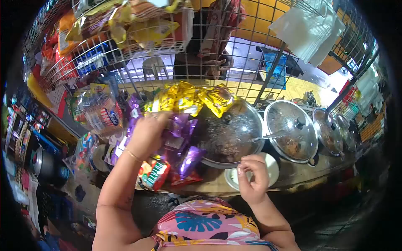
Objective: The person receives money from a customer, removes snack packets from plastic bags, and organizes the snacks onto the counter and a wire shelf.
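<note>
My left hand [147,134] is raised in front of me and grips a strip of yellow snack packets [190,98] together with several hanging purple sachets [181,140]. The yellow packets fan out above a large glass pot lid [234,134]. My right hand [252,180] hovers lower, close to my chest, with fingers curled in a loose pinch and nothing visible in them; it is just over a small white plate [272,165] on the counter edge.
Covered pots [293,129] stand in a row along the counter [293,175] to the right. A red packet [154,175] hangs under my left hand. Wire racks with snacks [104,37] overhang the upper left. Another person [213,42] stands behind the mesh. Shelves crowd the left.
</note>
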The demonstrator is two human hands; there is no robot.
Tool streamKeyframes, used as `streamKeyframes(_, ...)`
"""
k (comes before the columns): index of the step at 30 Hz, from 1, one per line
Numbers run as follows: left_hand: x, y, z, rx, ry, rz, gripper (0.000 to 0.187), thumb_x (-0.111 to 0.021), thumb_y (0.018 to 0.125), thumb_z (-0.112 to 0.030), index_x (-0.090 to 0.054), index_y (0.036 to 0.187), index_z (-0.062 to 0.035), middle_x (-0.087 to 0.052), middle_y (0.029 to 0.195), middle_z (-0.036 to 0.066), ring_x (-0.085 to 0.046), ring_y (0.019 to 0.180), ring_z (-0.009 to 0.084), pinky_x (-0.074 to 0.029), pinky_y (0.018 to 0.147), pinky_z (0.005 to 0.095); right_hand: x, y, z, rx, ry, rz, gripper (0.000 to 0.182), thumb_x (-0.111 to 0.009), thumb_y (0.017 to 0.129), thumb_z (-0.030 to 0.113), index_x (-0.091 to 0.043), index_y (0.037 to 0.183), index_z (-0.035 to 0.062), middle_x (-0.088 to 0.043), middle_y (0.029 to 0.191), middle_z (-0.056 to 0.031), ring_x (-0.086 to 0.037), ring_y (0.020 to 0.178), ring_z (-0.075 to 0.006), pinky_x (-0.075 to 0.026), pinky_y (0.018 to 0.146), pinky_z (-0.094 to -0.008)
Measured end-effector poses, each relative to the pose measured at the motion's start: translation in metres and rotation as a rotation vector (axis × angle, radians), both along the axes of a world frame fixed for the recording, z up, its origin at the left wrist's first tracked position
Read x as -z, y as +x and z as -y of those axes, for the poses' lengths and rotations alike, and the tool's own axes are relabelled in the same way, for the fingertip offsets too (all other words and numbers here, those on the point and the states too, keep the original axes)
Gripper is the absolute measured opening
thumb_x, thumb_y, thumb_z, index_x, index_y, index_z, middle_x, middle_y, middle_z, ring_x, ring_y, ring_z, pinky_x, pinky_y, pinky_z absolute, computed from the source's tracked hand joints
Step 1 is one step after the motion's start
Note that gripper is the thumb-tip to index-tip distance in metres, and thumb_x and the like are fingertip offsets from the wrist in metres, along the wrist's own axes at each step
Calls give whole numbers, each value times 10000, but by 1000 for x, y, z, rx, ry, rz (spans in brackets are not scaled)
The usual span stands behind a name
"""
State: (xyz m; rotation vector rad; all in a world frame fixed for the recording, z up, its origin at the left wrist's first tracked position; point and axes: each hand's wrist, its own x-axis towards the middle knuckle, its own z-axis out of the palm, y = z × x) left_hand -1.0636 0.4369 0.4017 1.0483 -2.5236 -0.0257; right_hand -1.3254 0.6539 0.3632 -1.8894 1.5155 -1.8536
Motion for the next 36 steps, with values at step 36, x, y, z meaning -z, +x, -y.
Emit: streamKeyframes(36, 46, 60, -75, -469, -49, -155, 791, -861, 575, -114, -579, 1311, -175, -575, 1340, 154, -517, 1227, 424, -454, 1004, 463, -3, -6, 7, -277, 377, 1133, 385, -666, 924, 163, -516, 1268, 75, -643, 1103, -68, -664, 905, -199, -547, 618, -330)
